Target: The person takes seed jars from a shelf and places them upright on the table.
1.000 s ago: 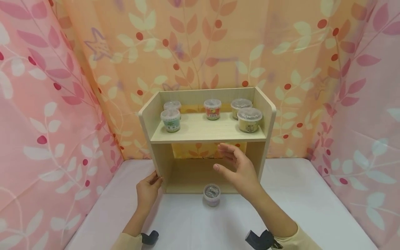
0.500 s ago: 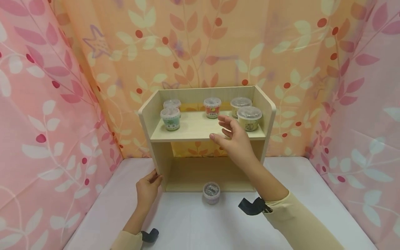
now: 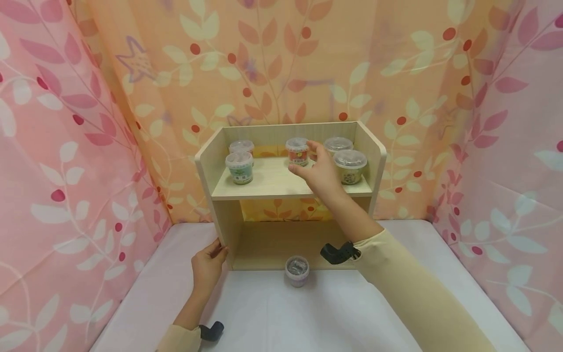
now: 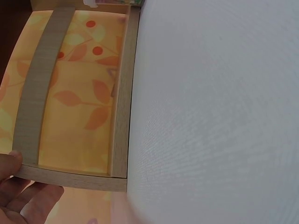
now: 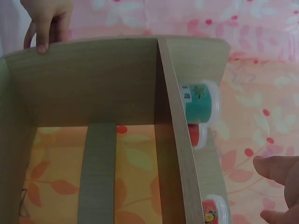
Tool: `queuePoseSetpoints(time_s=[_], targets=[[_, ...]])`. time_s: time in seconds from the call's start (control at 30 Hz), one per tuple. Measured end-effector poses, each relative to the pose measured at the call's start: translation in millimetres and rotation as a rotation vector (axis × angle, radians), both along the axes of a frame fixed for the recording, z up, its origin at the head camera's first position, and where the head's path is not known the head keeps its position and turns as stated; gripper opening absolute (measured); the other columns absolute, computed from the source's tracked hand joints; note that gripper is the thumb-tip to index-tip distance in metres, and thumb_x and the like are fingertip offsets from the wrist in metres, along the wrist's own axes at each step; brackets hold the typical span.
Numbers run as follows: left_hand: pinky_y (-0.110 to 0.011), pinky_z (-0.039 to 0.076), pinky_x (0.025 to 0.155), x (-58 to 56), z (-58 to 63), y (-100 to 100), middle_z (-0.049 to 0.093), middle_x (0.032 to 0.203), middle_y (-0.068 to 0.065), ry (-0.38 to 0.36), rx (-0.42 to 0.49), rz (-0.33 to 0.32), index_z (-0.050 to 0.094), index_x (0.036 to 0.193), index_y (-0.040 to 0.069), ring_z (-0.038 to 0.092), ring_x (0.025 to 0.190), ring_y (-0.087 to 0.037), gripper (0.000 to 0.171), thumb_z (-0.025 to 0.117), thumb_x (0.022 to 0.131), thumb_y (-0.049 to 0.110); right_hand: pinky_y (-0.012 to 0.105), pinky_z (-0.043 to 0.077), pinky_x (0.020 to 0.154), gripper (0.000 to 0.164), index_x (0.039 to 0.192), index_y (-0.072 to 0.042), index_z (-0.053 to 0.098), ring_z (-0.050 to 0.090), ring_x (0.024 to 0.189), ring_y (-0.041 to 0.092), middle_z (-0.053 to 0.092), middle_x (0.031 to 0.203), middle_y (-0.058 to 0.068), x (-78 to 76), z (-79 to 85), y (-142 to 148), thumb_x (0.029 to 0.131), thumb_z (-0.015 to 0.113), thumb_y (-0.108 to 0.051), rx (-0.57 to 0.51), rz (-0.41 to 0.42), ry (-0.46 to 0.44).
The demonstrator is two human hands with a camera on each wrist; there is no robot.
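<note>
A small two-tier wooden shelf [image 3: 286, 190] stands on the white table. My left hand [image 3: 208, 264] pinches its left side panel; in the left wrist view the thumb and fingers [image 4: 39, 200] lie on opposite faces of the board. On the top tier stands a red-labelled lidded cup [image 3: 297, 155]. Over that tier, my right hand [image 3: 323, 171] reaches from the right with thumb and fingers spread, fingertips right beside the red cup. The right wrist view has the same hand's thumb [image 5: 273, 168] apart from the cup. On the table in front sits a clear-lidded cup [image 3: 297, 274].
At the top tier's left stand a green-labelled cup [image 3: 240, 171] and, partly hidden behind it, another lidded cup [image 3: 243, 144]. Two wider tubs, a front tub [image 3: 350, 171] and a rear tub [image 3: 337, 143], stand at the right. Patterned curtains [image 3: 281, 63] surround the table.
My right hand has risen from in front of the lower tier to the red cup on the top tier. The left hand stays on the side panel.
</note>
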State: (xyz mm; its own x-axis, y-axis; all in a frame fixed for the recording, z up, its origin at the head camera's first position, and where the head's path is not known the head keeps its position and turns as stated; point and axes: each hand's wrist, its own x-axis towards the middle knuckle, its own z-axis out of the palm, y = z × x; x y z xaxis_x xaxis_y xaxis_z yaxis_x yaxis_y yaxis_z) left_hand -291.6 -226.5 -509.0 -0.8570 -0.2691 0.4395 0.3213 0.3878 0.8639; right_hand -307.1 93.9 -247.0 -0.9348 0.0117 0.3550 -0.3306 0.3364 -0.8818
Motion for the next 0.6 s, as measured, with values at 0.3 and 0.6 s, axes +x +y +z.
queuePoseSetpoints(time_s=[0.3,0.6], targets=[[-0.01,0.056,0.072,1.5,3.0,-1,0.073,0.115,-0.022,0.021,-0.034,0.01,0.07,0.125,-0.001,0.075,0.099,-0.033,0.039,0.08,0.087,0.001,0.047,0.035,0.121,0.093,0.158,-0.009,0.032,0.035,0.149,0.032,0.037,0.163,0.011,-31.6,15.2,-6,0.085,0.085,-0.03,0.072,-0.125,-0.105],[-0.009,0.055,0.071,0.9,1.6,1,0.073,0.113,-0.023,0.034,-0.026,0.006,0.071,0.123,-0.002,0.074,0.099,-0.036,0.037,0.08,0.087,0.001,0.042,0.034,0.122,0.102,0.162,-0.011,0.023,0.038,0.147,0.03,0.039,0.161,0.012,-57.0,14.4,-16,0.084,0.086,-0.031,-0.019,-0.119,-0.19]])
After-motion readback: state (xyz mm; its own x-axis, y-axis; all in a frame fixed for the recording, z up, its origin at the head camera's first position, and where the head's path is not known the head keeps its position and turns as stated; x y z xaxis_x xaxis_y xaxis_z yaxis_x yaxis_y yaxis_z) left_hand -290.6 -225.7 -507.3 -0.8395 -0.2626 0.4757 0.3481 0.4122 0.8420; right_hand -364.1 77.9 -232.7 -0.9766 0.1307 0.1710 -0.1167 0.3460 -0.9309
